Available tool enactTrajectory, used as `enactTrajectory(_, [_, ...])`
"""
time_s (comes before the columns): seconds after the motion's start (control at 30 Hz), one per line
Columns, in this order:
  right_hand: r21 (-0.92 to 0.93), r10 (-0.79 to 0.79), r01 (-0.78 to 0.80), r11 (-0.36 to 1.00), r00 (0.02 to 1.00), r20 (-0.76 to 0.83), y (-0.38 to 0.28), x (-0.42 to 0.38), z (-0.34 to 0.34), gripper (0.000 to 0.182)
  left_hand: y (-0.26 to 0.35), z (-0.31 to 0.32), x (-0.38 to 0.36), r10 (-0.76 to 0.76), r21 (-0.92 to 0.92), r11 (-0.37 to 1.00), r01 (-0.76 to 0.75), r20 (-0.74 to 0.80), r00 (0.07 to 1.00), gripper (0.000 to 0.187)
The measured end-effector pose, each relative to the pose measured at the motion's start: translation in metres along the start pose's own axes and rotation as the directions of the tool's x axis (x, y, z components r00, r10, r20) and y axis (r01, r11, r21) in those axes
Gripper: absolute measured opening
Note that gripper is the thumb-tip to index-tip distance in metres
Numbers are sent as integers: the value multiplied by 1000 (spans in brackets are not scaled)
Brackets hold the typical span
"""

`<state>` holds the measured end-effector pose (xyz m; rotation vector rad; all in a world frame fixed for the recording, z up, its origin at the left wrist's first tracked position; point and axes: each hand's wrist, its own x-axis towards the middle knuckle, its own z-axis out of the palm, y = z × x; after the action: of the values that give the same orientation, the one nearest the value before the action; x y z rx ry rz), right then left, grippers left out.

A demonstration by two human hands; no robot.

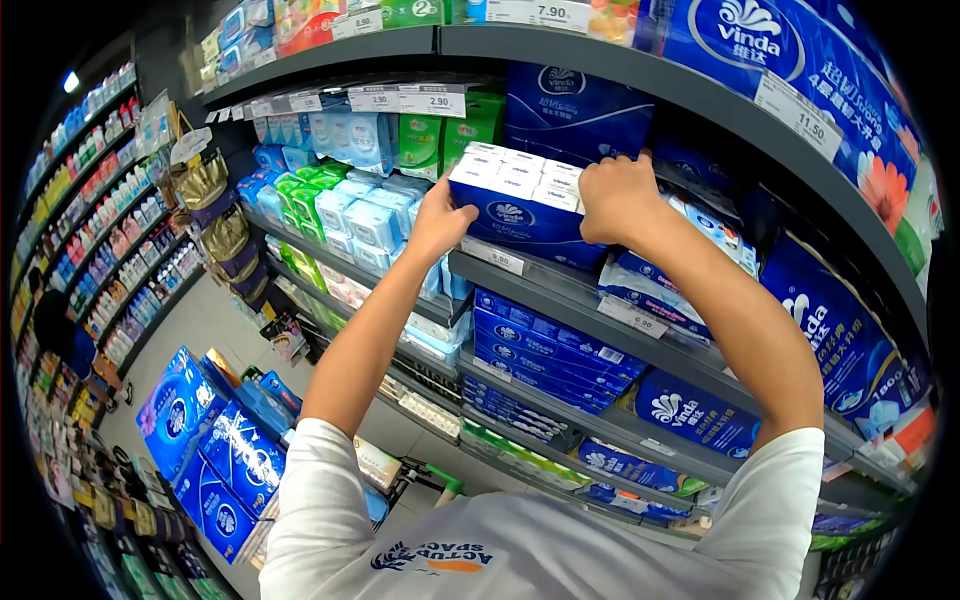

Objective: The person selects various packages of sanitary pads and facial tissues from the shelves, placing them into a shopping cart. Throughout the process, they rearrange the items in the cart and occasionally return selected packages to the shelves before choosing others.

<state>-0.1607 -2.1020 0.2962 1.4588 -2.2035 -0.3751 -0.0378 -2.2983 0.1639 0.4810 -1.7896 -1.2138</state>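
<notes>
An open-topped blue Vinda box sits at the front of a shelf, with several white tissue packs showing in rows on top. My left hand grips its left end, the thumb against the front face and the other fingers partly hidden behind. At the opposite end, my right hand is closed over the right corner, knuckles up; its fingertips are hidden from view. Behind the box stands a larger dark blue Vinda pack. A price label is on the shelf edge just below.
Blue and white packs fill the shelf on the right; light blue tissue packs and green packs are on the left. An upper shelf edge overhangs my hands. Stacked blue packs stand at lower left, near a green cart handle.
</notes>
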Motion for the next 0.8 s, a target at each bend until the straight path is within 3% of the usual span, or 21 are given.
enactTrajectory(0.03, [-6,-9,9,1000,1000,-8,1,4,-2,38,6,2,3,-8,-22,1000,8,31,999,64])
enactTrajectory(0.1, [30,-11,6,1000,988,152,8,12,-5,33,20,3,10,-93,33,995,89,117,989,61])
enactTrajectory(0.23, [18,-10,6,1000,983,181,15,17,-7,31,14,12,27,-20,-10,1000,22,159,987,44])
enactTrajectory(0.43, [-38,-61,61,997,998,-3,15,30,12,30,-8,23,50,-7,30,1000,2,173,985,48])
enactTrajectory(0.53, [-79,-62,61,995,998,-16,10,36,17,26,-19,26,51,89,15,996,-90,70,994,51])
enactTrajectory(0.6, [-74,-78,75,994,996,-37,3,36,17,25,-11,25,33,62,393,919,-4,-136,989,51])
enactTrajectory(0.67, [-233,-152,116,965,978,-144,-13,29,9,21,-7,19,14,251,485,867,-115,-224,942,47])
enactTrajectory(0.73, [-268,-343,244,932,829,-441,-33,18,8,23,-5,-1,-6,354,498,847,-187,-267,896,43])
enactTrajectory(0.8, [-176,-464,447,877,698,-545,-69,2,-9,27,-1,-32,-29,390,513,836,-193,-309,867,38])
